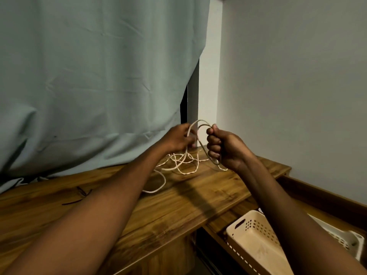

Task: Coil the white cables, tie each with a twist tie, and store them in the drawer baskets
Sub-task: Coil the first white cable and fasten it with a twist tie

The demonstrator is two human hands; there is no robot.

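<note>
Stretching forward above a brown wood-grain tabletop [198,195], two bare forearms are seen with a thin white braided cable [184,165] held between the hands. The right hand [224,149] is closed into a fist around several gathered loops of the cable, whose upper arcs rise above the knuckles while the lower ends hang below the fist, near the table surface. The left hand [178,138] is raised just beside it, the fingers curled around a strand of the same cable; how firmly that strand is pinched cannot be told, since the fingertips are blurred. The two hands are kept slightly apart, joined by the arcs of cable that pass between them. Below them, the uncoiled remainder of the cable is spread in loose, overlapping curves on the tabletop, with one long loop trailing toward the near edge. On the left part of the tabletop, well apart from the cable, a few thin dark twist ties [79,196] are laid. Behind the table a pale green fabric curtain [95,76] is hung, its hem resting on the wood, and a plain white wall [294,86] is seen to the right. At the lower right, an open wooden drawer [325,193] is visible, in which a cream perforated plastic basket [254,231] is set beside a white perforated plastic basket [351,241] partly hidden by the right forearm.
</note>
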